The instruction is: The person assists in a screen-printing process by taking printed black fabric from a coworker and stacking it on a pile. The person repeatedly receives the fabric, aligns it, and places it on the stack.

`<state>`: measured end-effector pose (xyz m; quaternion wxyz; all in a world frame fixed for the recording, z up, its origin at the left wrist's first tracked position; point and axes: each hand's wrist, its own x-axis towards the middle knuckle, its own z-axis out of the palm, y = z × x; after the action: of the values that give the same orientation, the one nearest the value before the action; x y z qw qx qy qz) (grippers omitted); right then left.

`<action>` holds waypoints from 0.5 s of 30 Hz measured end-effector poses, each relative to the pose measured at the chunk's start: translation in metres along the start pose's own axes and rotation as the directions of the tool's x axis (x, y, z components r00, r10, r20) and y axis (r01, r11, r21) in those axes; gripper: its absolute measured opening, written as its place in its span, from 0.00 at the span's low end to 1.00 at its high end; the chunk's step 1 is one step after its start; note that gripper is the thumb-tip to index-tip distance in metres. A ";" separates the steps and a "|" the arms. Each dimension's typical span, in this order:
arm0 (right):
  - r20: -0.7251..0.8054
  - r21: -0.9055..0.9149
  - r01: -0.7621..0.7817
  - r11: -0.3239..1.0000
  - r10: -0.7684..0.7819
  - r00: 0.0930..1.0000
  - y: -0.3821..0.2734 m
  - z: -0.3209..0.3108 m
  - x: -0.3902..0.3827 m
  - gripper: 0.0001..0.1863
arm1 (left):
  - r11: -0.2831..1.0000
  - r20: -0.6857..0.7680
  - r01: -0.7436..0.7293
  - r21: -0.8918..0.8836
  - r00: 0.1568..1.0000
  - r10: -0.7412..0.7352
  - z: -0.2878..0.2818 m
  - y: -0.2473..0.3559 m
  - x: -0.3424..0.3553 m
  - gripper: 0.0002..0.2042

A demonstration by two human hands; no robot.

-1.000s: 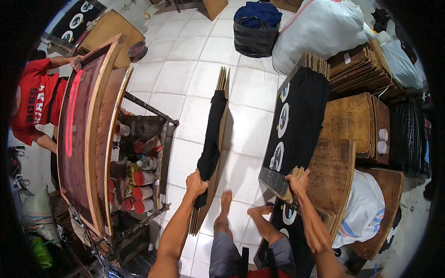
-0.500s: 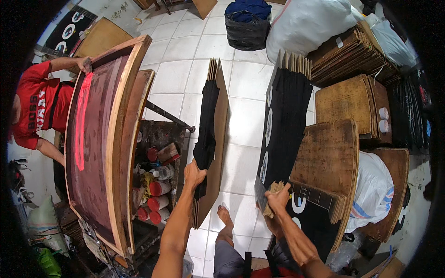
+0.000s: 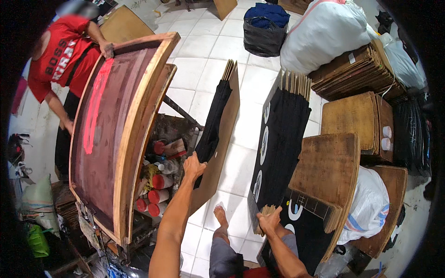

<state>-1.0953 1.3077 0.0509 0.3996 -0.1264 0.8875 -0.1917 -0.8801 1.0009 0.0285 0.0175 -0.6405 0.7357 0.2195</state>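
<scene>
Black cloth covers the thin brown boards (image 3: 214,125) gripped in the left hand (image 3: 193,167), while the right hand (image 3: 269,219) is clenched on the bare near ends of a thicker set of black-cloth-covered boards with white round prints (image 3: 283,125). Over the last second that set has turned more edge-on, baring more of the printed black cloth (image 3: 308,236) below it; it seems lifted clear, leaving both hands loaded. Farther left, a co-worker in a red shirt (image 3: 69,51) touches a wooden-framed maroon mesh screen (image 3: 109,125).
</scene>
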 end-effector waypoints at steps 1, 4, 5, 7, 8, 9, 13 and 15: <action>0.018 -0.007 0.004 1.000 -0.004 1.000 -0.005 -0.004 -0.001 0.48 | 1.000 -0.035 0.013 0.018 0.999 -0.012 -0.003 -0.001 0.002 0.28; 0.041 -0.024 -0.013 1.000 0.014 0.999 -0.010 -0.007 -0.001 0.49 | 0.995 -0.021 0.091 0.041 0.996 -0.090 -0.004 0.003 -0.001 0.28; 0.036 -0.026 -0.004 1.000 0.005 0.999 -0.008 -0.007 0.000 0.49 | 0.993 -0.030 0.115 0.032 0.993 -0.114 -0.002 0.006 -0.003 0.27; 0.031 -0.020 0.018 1.000 -0.017 0.999 -0.001 -0.006 0.002 0.48 | 0.990 -0.023 0.141 0.015 0.990 -0.141 0.003 0.015 -0.008 0.26; 0.004 0.006 0.056 0.998 -0.056 0.998 0.004 -0.004 0.004 0.48 | 0.988 -0.029 0.152 0.007 0.988 -0.151 0.006 0.020 -0.010 0.25; -0.004 -0.002 0.055 0.998 -0.055 0.998 0.011 -0.004 0.006 0.48 | 0.989 -0.024 0.151 0.007 0.988 -0.150 0.008 0.025 -0.014 0.26; -0.040 -0.060 0.136 0.989 -0.138 0.990 0.035 0.006 0.016 0.49 | 0.989 -0.026 0.149 0.001 0.989 -0.149 0.015 0.034 -0.020 0.30; -0.084 -0.071 0.224 0.972 -0.230 0.970 0.041 0.010 0.021 0.51 | 0.989 -0.031 0.148 0.014 0.989 -0.147 0.016 0.033 -0.020 0.31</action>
<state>-1.1042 1.3339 0.0134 0.3301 -0.2303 0.8900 -0.2145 -0.9120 1.0281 0.0306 0.0279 -0.6961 0.6884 0.2020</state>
